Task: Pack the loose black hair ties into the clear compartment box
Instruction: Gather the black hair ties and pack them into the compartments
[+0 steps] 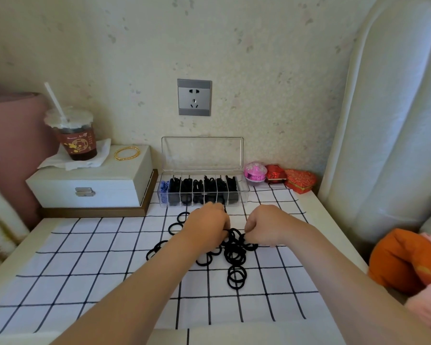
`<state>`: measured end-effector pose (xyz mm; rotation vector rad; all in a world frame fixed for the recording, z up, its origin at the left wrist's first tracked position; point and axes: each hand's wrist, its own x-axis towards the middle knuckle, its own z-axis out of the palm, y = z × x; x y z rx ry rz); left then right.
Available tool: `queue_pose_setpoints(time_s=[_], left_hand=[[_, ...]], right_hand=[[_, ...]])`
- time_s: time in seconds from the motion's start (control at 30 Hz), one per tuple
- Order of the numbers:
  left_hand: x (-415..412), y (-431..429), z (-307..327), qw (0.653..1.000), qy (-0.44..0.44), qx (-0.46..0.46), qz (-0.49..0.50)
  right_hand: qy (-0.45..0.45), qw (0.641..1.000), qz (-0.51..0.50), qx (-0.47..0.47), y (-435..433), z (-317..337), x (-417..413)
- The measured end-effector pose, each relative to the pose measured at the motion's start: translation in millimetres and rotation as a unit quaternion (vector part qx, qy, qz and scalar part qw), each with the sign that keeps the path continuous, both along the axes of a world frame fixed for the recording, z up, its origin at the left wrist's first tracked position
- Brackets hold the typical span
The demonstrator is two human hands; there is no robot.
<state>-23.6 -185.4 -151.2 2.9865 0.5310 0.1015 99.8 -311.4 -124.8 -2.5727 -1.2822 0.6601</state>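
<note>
loose black hair ties [234, 252] are being shown heaped on the checked cloth [85, 270], near the middle of the table, just in front of the clear compartment box [244, 192] and apart from it. the far end of the heap is being grasped from both sides: some ties are being gripped by the curled fingers of the left hand [207, 225], and others are being pinched by the curled fingers of the right hand [264, 225], the two hands being held close together over the heap. single ties are being shown lying flat around the heap, toward the left and toward the viewer. the box is being shown with its lid [202, 153] standing upright against the wall; most of its compartments are being occupied by black ties, the leftmost by blue items [163, 189]. to the right of the box, a pink round box [255, 171], a red box [275, 173] and a red heart-shaped box [300, 181] are being displayed in a row. to its left, a white case [90, 180] is being used as a stand for a lidded cup [76, 138] with a straw, a tissue [85, 161] and gold bangles [127, 153]. a wall socket [194, 97] is being shown above the box, an orange cushion [403, 260] at the right edge.
</note>
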Motion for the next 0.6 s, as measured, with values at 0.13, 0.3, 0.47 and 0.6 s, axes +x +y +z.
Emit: queue_pose_setpoints(time_s=[0.13, 0.3, 0.47, 0.6], left_hand=[[-5, 8, 8, 0.999, -0.034, -0.031, 0.026], [-16, 28, 22, 0.975, -0.107, -0.176, 0.081], [-22, 37, 26, 0.962, -0.127, -0.220, 0.099], [-25, 39, 25, 0.956, -0.117, -0.252, 0.094]], right_hand=[[-0.066, 0.998, 0.017, -0.011, 10, -2, -7], [-0.058, 0.997, 0.040, 0.024, 11, -4, -7], [0.047, 0.988, -0.006, 0.147, 15, 3, -2], [0.133, 0.974, 0.003, 0.183, 16, 9, -7]])
